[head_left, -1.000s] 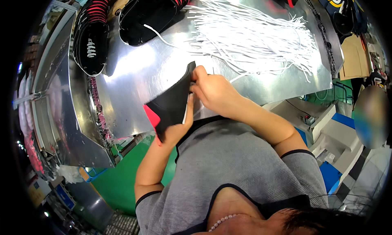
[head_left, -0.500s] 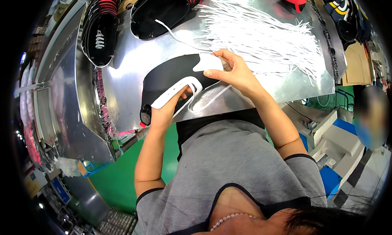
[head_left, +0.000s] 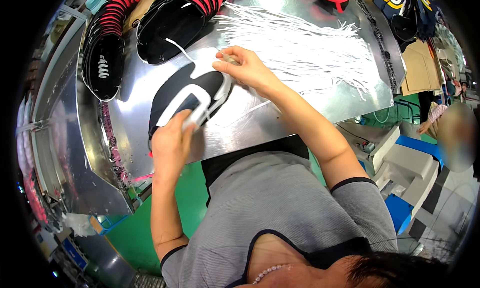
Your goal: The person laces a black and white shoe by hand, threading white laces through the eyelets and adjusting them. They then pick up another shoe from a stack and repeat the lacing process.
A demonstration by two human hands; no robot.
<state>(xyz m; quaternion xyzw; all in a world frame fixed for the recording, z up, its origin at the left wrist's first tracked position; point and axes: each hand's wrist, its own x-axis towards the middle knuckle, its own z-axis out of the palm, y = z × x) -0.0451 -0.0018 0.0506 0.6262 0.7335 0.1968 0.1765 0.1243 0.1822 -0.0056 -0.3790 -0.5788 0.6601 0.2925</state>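
Black-and-white shoe upper (head_left: pixel 165 92) in your left hand (head_left: pixel 171 147), over shiny metal tabletop (head_left: pixel 330 108), left of white lace pile (head_left: pixel 295 43) and nearer you. Left fingers closed on upper's white strip (head_left: pixel 175 105), partly blurred. Your right hand (head_left: pixel 250 72) at pile's near-left edge, fingers pinched narrow around small pale tool (head_left: pixel 230 59). Stacked black-and-red uppers (head_left: pixel 170 34) left of pile.
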